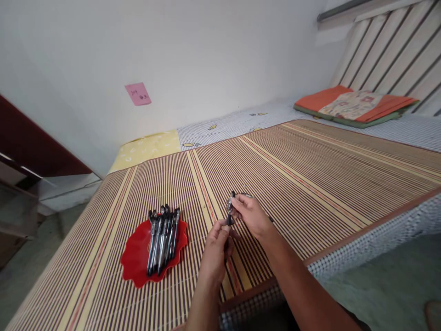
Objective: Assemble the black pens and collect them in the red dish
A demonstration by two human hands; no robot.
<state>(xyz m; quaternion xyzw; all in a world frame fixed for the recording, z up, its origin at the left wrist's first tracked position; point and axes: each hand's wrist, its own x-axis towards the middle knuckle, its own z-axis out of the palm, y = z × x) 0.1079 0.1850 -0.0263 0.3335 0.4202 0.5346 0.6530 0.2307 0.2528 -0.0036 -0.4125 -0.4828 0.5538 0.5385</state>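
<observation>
Both my hands meet over the striped bamboo mat (310, 174) near its front edge. My right hand (251, 214) is closed around the upper part of a black pen (230, 208), held roughly upright. My left hand (216, 246) pinches the pen's lower end from below. To the left lies a red scalloped plate (136, 259) with several black pens (162, 239) lying side by side on it.
The mat covers a bed with a checked sheet (389, 234) showing at its front edge. A folded orange and patterned cushion (354, 106) lies at the far right. A pink note (138, 94) is stuck on the white wall. A dark cabinet (20, 151) stands at left.
</observation>
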